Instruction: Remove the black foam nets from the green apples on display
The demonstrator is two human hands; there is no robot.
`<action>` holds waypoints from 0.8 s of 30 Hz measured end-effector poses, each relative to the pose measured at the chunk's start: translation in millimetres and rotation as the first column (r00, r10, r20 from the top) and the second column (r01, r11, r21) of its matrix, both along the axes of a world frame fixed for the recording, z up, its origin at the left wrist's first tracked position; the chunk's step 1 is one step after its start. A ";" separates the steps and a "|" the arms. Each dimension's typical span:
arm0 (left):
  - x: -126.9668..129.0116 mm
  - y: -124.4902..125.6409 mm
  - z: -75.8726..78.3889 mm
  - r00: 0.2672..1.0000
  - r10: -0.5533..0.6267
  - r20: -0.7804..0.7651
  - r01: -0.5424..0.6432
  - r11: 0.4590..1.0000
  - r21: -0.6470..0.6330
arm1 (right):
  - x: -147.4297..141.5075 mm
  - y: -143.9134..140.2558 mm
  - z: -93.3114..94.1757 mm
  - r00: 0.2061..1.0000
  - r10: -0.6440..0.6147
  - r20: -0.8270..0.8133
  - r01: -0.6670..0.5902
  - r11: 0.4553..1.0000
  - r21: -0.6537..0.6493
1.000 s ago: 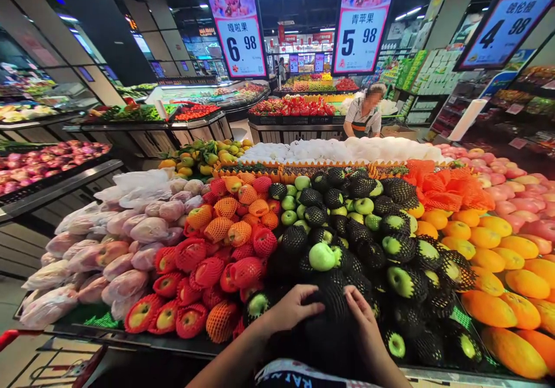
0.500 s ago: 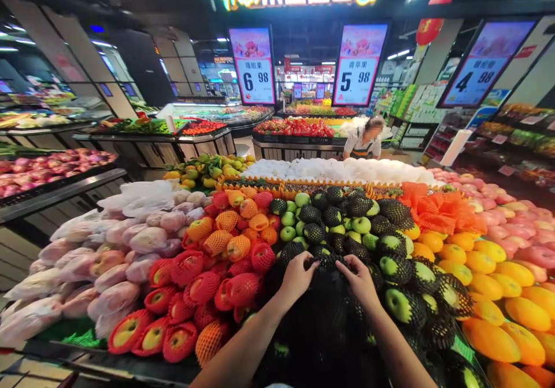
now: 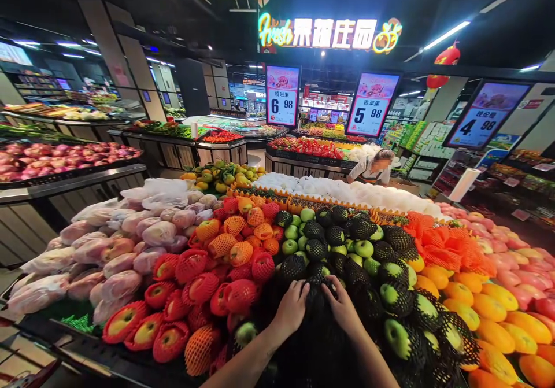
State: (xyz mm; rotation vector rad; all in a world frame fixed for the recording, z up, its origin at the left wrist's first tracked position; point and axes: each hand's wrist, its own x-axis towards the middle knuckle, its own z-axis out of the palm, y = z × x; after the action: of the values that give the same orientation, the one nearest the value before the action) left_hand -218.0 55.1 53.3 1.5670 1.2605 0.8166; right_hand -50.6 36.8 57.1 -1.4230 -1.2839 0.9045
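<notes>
My left hand (image 3: 293, 306) and my right hand (image 3: 340, 306) are close together at the front of the fruit stand, fingers curled into a dark mass of black foam netting (image 3: 318, 318). Each hand grips it from its own side; the fingertips are partly hidden in the black. Green apples (image 3: 307, 214), many in black net sleeves, lie just beyond and to the right of my hands. One green apple (image 3: 245, 335) shows beside my left forearm. Red-sleeved apples (image 3: 203, 288) lie to the left of my left hand.
Oranges (image 3: 494, 335) and an orange net bundle (image 3: 455, 249) lie to the right. Bagged fruit (image 3: 125, 253) fills the left side. White-wrapped fruit (image 3: 347, 191) lines the back. Behind it a person (image 3: 373, 167) bends down. Price screens (image 3: 373, 104) hang above.
My view has tilted up, showing more of the ceiling and sign. My hands have come closer together and curl deeper into the black netting, which was stretched between my fingertips before.
</notes>
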 end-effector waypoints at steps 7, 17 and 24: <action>-13.3 -31.5 15.5 0.668 -0.071 0.741 0.325 0.923 -0.205 | -7.6 -55.6 49.2 0.927 0.050 -0.372 -0.071 0.997 -0.042; 6.8 -64.7 -5.6 0.498 -0.194 0.845 0.659 0.718 -0.224 | 8.5 -84.5 42.4 0.703 0.024 -0.711 -0.124 0.988 -0.089; 0.8 -67.2 -6.2 0.530 -0.021 0.848 0.576 0.742 -0.343 | 17.8 -94.6 -1.2 0.901 -0.124 -0.415 0.100 0.992 -0.078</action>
State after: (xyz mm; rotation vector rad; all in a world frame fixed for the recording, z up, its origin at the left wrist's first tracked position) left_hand -217.2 -12.1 47.1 0.6740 0.4124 0.6583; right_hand -32.7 -57.8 55.9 -1.2421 -0.8506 1.1024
